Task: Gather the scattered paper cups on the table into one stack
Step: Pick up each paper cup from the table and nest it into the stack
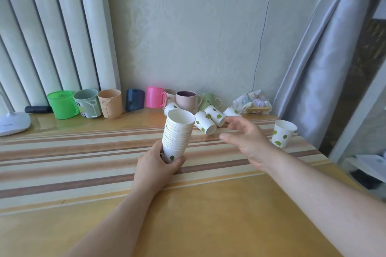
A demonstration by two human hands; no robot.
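Left hand (155, 165) clasps cup stack (177, 135) at base — right hand (246, 140) just right of stack, fingers spread, empty.

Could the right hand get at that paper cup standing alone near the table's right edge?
Probably yes. The right hand is open and empty, and the upright cup stands apart just to its right with bare table between them.

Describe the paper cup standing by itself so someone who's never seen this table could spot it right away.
Start at the grey curtain on the right and drop to the table's far right corner. The lone paper cup stands there, right of the open right hand. Unlike the other loose cups, it is upright, mouth up.
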